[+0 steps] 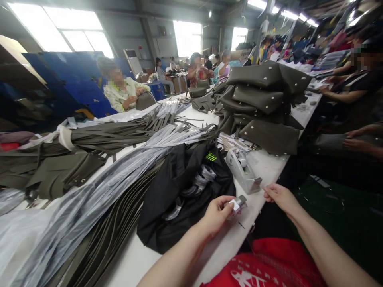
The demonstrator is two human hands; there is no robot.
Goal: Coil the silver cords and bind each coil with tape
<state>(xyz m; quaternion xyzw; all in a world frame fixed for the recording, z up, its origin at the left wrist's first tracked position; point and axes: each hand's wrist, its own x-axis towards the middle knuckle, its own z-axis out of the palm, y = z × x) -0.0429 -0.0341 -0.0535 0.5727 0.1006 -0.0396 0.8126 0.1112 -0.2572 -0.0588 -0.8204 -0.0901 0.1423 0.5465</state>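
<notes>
My left hand [220, 213] is closed on a small white-and-silver piece [238, 204] with a grey-green end, its exact kind unclear. Fingers pinched together, my right hand [278, 195] is beside the cutting end of a white tape dispenser [243, 171] at the table edge. Anything thin between those fingertips is too small to make out. Left of the dispenser lies a black fabric bag [161, 199], with clear plastic-wrapped items [200, 181] in its opening.
Long dark straps [110, 223] and plastic-wrapped straps [98, 187] cover the left of the white table [128, 263]. Behind the dispenser is a stack of dark olive leather bags [257, 95]. A co-worker [122, 91] sits across the table; another person's hands [359, 139] are at right.
</notes>
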